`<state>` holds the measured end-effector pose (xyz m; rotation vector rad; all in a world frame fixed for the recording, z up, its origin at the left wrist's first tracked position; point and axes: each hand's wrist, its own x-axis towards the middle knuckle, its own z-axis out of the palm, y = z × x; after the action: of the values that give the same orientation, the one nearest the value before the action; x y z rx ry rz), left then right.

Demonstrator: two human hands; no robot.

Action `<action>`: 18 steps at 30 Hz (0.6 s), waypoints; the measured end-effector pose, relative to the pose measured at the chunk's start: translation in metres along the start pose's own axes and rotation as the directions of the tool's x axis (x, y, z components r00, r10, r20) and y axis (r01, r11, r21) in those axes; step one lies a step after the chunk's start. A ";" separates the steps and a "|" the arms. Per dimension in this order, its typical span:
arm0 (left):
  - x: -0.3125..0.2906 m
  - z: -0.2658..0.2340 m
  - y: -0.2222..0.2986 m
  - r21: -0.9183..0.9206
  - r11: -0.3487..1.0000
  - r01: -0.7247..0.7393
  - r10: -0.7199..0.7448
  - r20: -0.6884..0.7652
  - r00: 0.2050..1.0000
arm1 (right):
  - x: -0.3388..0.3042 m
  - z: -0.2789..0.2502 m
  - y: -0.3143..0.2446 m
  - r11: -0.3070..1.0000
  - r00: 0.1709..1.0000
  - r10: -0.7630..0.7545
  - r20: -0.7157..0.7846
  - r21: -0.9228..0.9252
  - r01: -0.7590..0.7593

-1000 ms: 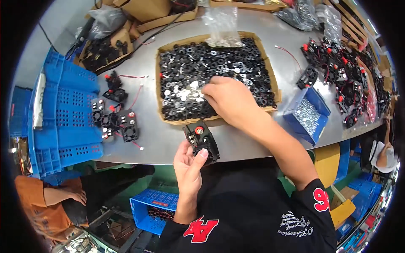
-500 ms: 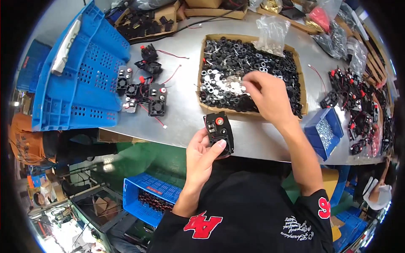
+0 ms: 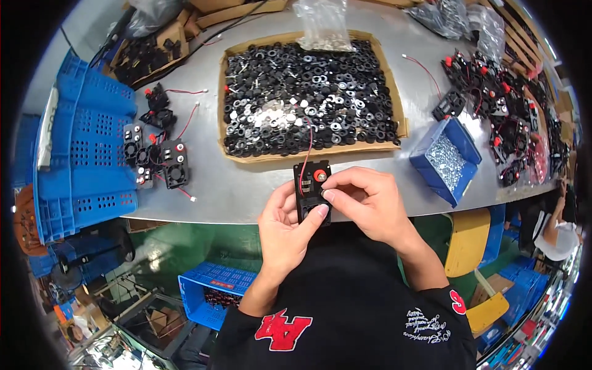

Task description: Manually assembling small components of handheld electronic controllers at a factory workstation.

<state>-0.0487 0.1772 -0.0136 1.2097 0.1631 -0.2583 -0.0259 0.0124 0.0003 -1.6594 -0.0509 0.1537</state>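
My left hand point(image 3: 280, 231) is closed around a black plastic fan assembly point(image 3: 307, 187), its thumb lying across the lower part. The assembly stands upright in front of my chest, near the table's edge. It carries a red ring point(image 3: 320, 175) with a metal centre, and a thin red wire point(image 3: 309, 145) rises from it. My right hand point(image 3: 376, 206) meets the assembly's right side with thumb and forefinger pinched together. Whatever lies between those fingertips is too small to make out. Just beyond, a shallow cardboard box point(image 3: 320, 149) holds many black, grey and white rings and caps.
A blue bin of small metal parts point(image 3: 425, 163) stands to the right. More fan assemblies point(image 3: 176, 163) lie beside the blue crate point(image 3: 92, 203) on the left, and others point(image 3: 512, 142) are heaped at the far right. A clear bag point(image 3: 324, 24) rests on the box's back edge.
My right hand has left the box of rings and come down to the assembly. The view has shifted right, and the red wire now stands up from the assembly.
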 end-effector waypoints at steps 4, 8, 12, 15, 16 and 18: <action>0.002 0.004 -0.007 -0.026 1.000 0.011 -0.011 0.004 1.000 | -0.011 -0.015 0.000 0.901 0.965 -0.261 -0.006 -0.361 0.241; 0.000 0.002 -0.003 -0.011 0.997 0.077 -0.077 0.030 0.997 | -0.024 -0.076 -0.008 0.554 0.786 -0.584 -0.204 -0.808 0.201; 0.006 0.007 -0.004 0.009 0.998 0.060 -0.060 0.066 0.996 | -0.023 -0.164 -0.010 0.522 0.944 -0.205 -0.258 -0.845 -0.118; 0.009 0.013 -0.005 0.017 0.999 0.043 -0.044 0.083 0.996 | -0.014 -0.174 0.006 0.485 0.986 -0.152 -0.062 -0.874 0.020; 0.008 0.015 -0.004 0.021 0.998 0.052 -0.053 0.089 0.995 | -0.011 -0.175 0.012 0.464 0.981 -0.187 -0.055 -0.885 0.038; 0.006 0.019 -0.005 0.027 0.998 0.060 -0.062 0.086 0.994 | -0.008 -0.176 0.015 0.437 0.986 -0.158 -0.046 -0.899 0.029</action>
<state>-0.0445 0.1574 -0.0134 1.2165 0.1214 -0.3670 -0.0113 -0.1640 0.0015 -2.7642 -0.1536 -0.1035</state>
